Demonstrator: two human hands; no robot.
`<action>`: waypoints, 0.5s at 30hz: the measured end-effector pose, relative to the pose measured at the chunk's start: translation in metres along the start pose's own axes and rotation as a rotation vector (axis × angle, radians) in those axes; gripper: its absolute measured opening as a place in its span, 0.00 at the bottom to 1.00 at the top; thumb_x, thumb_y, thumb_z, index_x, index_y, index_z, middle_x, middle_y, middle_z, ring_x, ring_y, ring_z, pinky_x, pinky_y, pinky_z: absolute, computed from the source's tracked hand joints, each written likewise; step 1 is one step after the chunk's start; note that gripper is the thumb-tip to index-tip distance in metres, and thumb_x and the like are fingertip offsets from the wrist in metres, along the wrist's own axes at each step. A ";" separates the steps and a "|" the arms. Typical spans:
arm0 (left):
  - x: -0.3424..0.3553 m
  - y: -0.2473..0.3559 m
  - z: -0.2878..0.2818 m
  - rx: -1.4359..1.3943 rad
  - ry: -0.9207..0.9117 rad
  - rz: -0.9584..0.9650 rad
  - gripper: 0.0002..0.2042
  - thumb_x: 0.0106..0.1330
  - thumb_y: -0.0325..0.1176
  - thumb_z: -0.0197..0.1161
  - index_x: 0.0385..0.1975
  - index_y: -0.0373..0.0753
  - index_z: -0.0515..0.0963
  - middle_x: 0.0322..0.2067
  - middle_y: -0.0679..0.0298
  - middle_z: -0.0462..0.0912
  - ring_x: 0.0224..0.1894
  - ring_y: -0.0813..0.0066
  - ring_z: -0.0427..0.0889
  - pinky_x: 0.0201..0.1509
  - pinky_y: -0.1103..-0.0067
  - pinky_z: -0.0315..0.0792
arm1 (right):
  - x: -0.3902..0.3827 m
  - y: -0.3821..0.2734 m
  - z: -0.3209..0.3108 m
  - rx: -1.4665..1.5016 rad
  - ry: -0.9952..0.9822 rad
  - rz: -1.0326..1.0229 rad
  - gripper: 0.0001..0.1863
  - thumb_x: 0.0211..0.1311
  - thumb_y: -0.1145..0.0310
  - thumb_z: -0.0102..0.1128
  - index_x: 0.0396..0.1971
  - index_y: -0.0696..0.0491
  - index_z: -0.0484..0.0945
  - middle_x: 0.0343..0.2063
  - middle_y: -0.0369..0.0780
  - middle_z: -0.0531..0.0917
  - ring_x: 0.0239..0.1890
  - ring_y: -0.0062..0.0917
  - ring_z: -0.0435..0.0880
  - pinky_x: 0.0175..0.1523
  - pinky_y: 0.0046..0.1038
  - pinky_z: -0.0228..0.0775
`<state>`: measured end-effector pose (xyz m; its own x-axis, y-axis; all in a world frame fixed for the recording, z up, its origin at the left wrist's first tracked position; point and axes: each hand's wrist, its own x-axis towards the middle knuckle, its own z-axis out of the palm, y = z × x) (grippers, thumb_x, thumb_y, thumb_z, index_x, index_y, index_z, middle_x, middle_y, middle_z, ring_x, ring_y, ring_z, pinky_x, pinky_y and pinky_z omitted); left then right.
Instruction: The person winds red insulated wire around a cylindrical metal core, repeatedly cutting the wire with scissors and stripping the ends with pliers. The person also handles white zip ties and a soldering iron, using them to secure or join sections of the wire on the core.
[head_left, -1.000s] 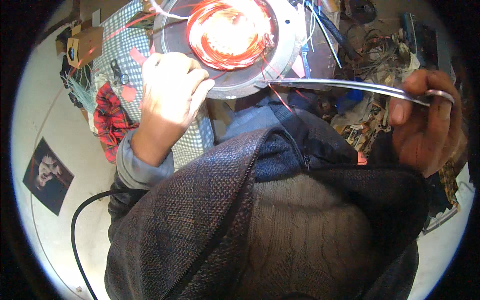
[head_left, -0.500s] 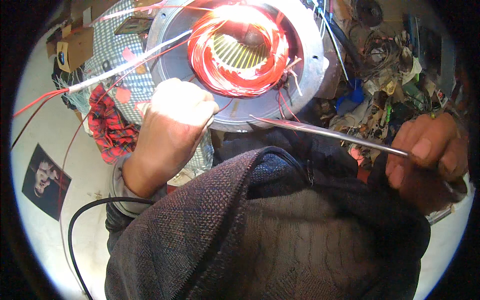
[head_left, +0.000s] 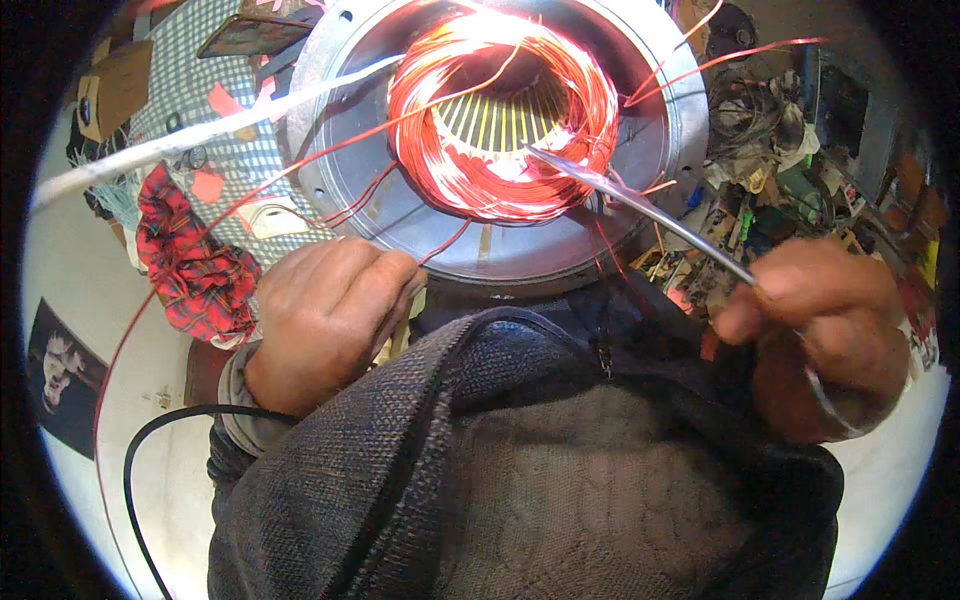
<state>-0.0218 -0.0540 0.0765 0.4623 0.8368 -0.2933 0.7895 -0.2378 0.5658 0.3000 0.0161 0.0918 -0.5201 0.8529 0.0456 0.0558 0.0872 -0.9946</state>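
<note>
Red wire coil in a round metal housing, with scissors at its lower right edge.
The coil sits inside the housing; the scissors, gripped in the right hand, now reach over the coil, whereas half a second earlier their tip lies by the housing's lower rim. The left hand, fingers curled, pinches a short red lead. A white sleeve crosses in front of the housing's left side; beyond lie a checked cloth, a plaid cloth and a cardboard box.
</note>
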 end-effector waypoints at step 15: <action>-0.014 -0.023 0.020 -0.144 0.160 0.144 0.23 0.46 0.25 0.75 0.47 0.36 0.85 0.22 0.65 0.75 0.19 0.69 0.75 0.22 0.72 0.67 | 0.024 0.004 0.032 -0.212 -0.104 0.143 0.19 0.79 0.58 0.52 0.45 0.63 0.78 0.41 0.55 0.84 0.28 0.28 0.85 0.35 0.26 0.79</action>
<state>-0.0388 -0.0702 0.0526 0.4868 0.8697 -0.0820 0.6490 -0.2972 0.7003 0.2607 0.0205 0.0864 -0.5786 0.8075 -0.1146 0.3062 0.0848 -0.9482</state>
